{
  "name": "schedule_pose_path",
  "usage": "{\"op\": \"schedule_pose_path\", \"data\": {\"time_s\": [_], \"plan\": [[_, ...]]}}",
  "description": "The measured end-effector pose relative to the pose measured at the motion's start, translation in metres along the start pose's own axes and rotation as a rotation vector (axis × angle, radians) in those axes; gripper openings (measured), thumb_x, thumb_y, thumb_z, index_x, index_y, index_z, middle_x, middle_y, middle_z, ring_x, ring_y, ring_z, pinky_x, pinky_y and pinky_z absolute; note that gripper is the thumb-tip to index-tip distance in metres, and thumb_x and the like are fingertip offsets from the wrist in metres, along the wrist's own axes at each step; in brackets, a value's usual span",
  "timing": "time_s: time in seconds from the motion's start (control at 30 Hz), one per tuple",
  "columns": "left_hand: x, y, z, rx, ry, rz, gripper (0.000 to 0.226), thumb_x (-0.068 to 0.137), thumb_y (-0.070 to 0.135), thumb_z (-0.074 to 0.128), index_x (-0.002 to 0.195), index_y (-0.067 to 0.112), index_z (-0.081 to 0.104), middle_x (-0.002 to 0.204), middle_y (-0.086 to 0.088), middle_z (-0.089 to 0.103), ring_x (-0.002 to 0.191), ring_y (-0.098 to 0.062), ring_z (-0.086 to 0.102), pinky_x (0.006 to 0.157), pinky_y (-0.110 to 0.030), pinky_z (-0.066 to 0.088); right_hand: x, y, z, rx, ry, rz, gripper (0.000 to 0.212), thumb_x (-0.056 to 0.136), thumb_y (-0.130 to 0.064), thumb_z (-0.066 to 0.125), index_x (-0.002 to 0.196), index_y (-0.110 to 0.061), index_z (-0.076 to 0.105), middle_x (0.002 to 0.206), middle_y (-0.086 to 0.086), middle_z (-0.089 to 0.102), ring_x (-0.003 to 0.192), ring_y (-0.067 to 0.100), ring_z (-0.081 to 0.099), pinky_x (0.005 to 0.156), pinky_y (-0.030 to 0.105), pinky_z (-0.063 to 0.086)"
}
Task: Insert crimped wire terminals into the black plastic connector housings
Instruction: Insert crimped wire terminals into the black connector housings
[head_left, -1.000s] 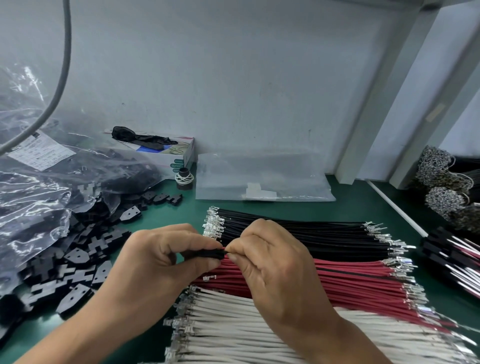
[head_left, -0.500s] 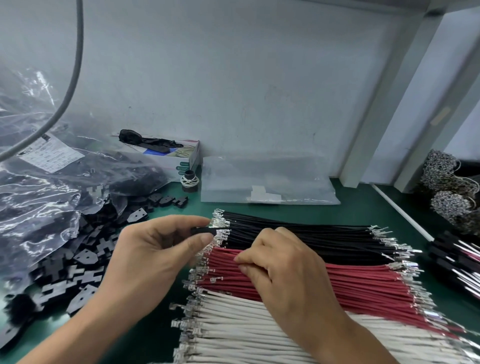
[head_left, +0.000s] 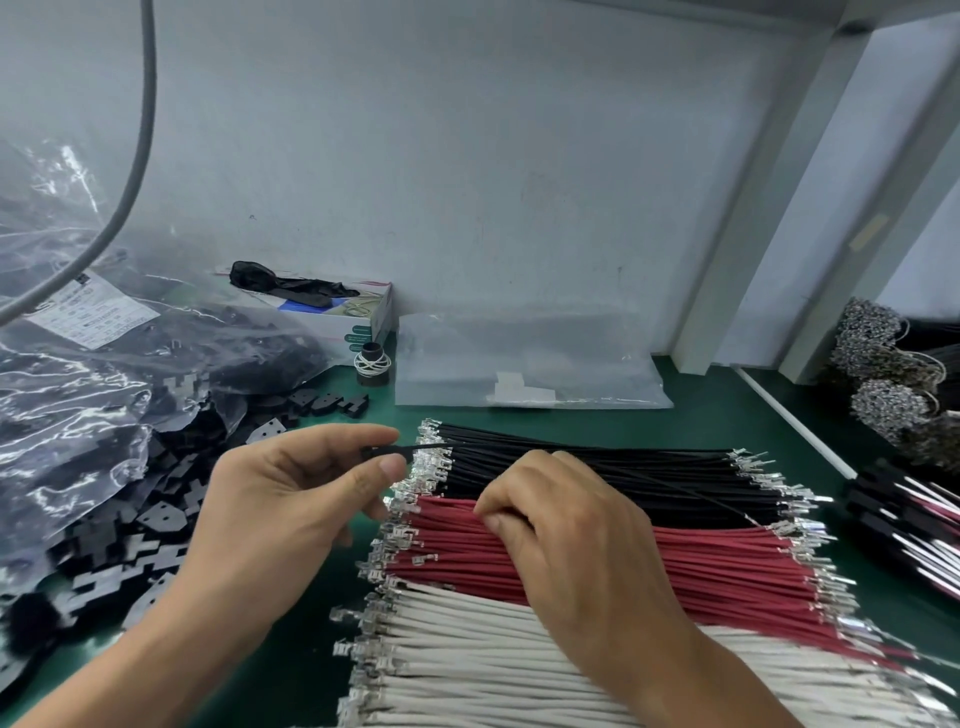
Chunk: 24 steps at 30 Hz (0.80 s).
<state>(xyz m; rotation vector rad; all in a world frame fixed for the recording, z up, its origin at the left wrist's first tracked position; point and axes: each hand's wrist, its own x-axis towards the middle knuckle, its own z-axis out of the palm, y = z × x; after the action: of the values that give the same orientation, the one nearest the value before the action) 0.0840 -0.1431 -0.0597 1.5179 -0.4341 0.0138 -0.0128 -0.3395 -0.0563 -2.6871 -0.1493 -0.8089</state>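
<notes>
Fingers of the left hand (head_left: 291, 499) pinch a black housing (head_left: 382, 451) with one black wire (head_left: 597, 470) already in it. Right hand (head_left: 566, 525) curls its grip on the red wires (head_left: 675, 561), picking one. Big piles of wires and loose housings (head_left: 156, 519) wait on the green worktop (head_left: 291, 660), so lots is left

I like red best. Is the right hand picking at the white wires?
No, the right hand has its fingertips on the red wires.
</notes>
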Motion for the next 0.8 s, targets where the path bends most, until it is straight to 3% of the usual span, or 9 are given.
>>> {"op": "schedule_pose_path", "data": {"time_s": [0.13,0.23,0.37,0.53,0.8], "plan": [[0.002,0.0007,-0.0031,-0.082,-0.025,-0.052,0.034,0.064,0.033,0.088,0.096,0.021,0.083,0.084,-0.015,0.078,0.06,-0.021,0.067,0.044,-0.025,0.049,0.0032,0.0052,-0.0039,0.155,0.085,0.015,0.02,0.099,-0.018,0.059,0.113,-0.025,0.071,0.095,-0.015,0.061,0.088,0.006,0.061,0.076,0.022,0.052],[0.0028,0.0011,-0.0044,-0.176,-0.106,-0.127,0.053,0.055,0.044,0.096,0.098,0.015,0.083,0.088,-0.02,0.077,0.06,-0.022,0.066,0.045,-0.025,0.049,0.0037,0.0042,-0.0054,0.199,0.111,-0.001,0.032,0.1,-0.018,0.052,0.125,-0.026,0.07,0.091,-0.013,0.053,0.078,0.011,0.058,0.067,0.02,0.049],[0.0026,0.0007,-0.0044,-0.244,-0.171,-0.193,0.073,0.044,0.052,0.1,0.099,0.009,0.082,0.089,-0.024,0.076,0.059,-0.021,0.065,0.045,-0.025,0.049,0.0042,0.0037,-0.0083,0.164,0.192,-0.008,0.02,0.096,-0.027,0.062,0.109,-0.029,0.077,0.088,-0.017,0.053,0.071,0.01,0.057,0.059,0.019,0.047],[0.0041,-0.0007,-0.0062,-0.283,-0.206,-0.258,0.054,0.057,0.034,0.092,0.1,0.003,0.08,0.089,-0.027,0.074,0.057,-0.02,0.063,0.045,-0.024,0.049,0.0046,0.0041,-0.0083,0.125,0.235,-0.021,0.01,0.093,-0.023,0.067,0.094,-0.022,0.076,0.09,-0.017,0.057,0.076,0.004,0.059,0.066,0.017,0.048],[0.0032,-0.0014,-0.005,-0.314,-0.259,-0.286,0.049,0.062,0.031,0.09,0.099,0.001,0.08,0.084,-0.026,0.074,0.055,-0.019,0.062,0.047,-0.025,0.051,0.0044,0.0001,-0.0083,0.175,0.231,-0.019,0.01,0.094,-0.022,0.065,0.094,-0.022,0.075,0.09,-0.015,0.059,0.082,0.008,0.062,0.069,0.023,0.052]]}}
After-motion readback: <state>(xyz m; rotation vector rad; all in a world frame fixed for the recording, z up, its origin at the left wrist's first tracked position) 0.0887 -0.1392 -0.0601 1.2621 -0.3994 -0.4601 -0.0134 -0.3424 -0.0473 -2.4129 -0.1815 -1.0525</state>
